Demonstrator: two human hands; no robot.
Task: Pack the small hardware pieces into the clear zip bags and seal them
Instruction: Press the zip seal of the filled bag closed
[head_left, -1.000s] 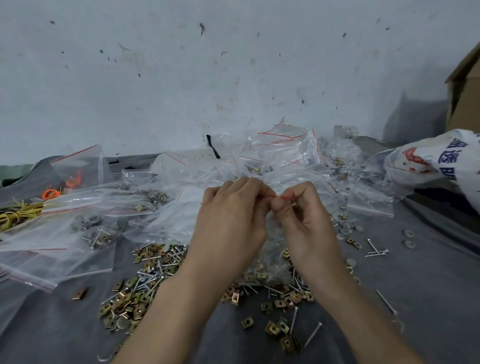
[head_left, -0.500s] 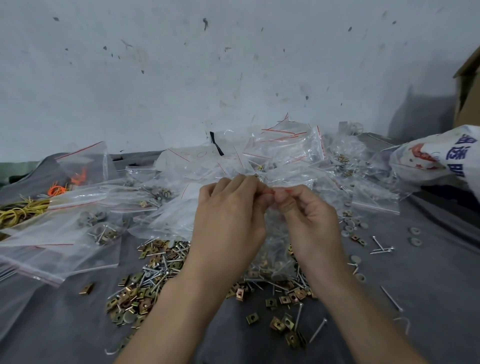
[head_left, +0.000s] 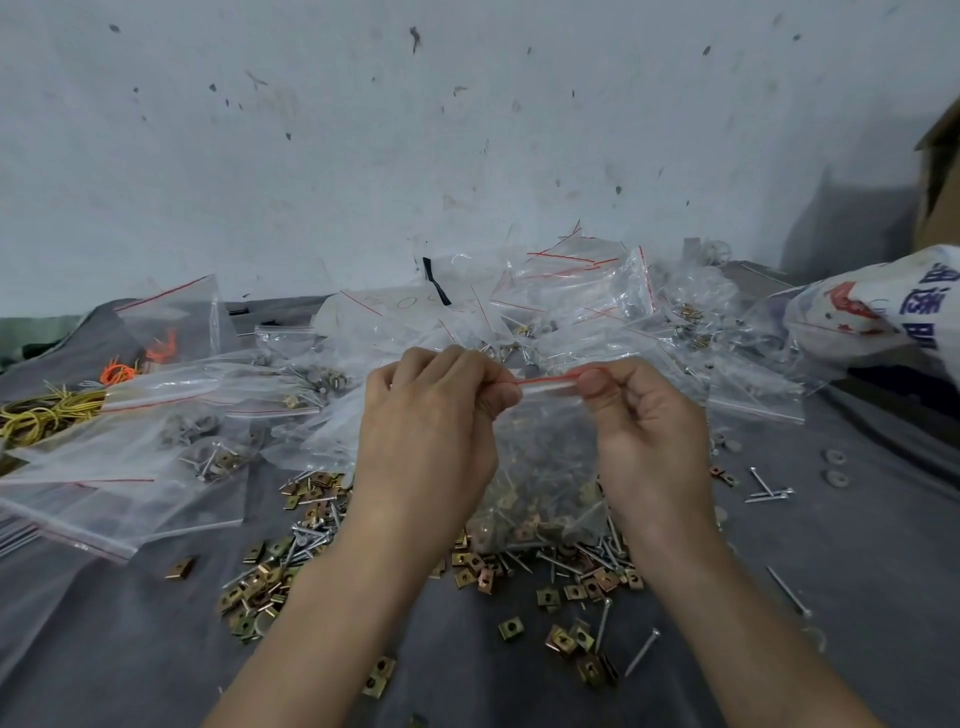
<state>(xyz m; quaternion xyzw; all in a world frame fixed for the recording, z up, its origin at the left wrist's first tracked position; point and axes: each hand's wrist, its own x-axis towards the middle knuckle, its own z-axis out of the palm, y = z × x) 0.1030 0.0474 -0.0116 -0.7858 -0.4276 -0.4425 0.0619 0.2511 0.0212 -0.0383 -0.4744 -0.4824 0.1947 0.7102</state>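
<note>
**Above the pile (head_left: 291, 545): left hand (head_left: 431, 431) and right hand (head_left: 644, 436) pinch the bag (head_left: 545, 467) by its zip strip (head_left: 545, 383)**

Far left on the grey cloth (head_left: 857, 597): yellow wire (head_left: 47, 415), with orange ties (head_left: 119, 371) just behind it. Flat bags (head_left: 130, 467) overlap beside them. Some hold a few washers, nails and clips.

Pile = loose brass-coloured square clips plus nails, spread on the cloth under and between the forearms.

Left hand: back faces the camera and the fingers are curled. Thumb and forefinger pinch the left end of the strip.

Bag hangs between the hands, lifted over the pile. It is clear with a red line along the top, and clips and nails sit in its lower part. Its bottom is touching the pile or just above it, can't tell which. The strip is stretched level between the two pinches. Can't tell if it is fully sealed.

Right hand: thumb on the near side of the strip's right end, fingers curled behind it, gripping.

Behind the hands: a heap (head_left: 571, 291) of clear red-lined bags against the wall (head_left: 467, 130).

Right of the right hand: a few nails (head_left: 769, 491) and two washers (head_left: 834, 465) lie on the cloth, apart from the pile.

Far right: printed sack (head_left: 883, 312), with a box (head_left: 940, 171) corner above it at the frame edge.
</note>
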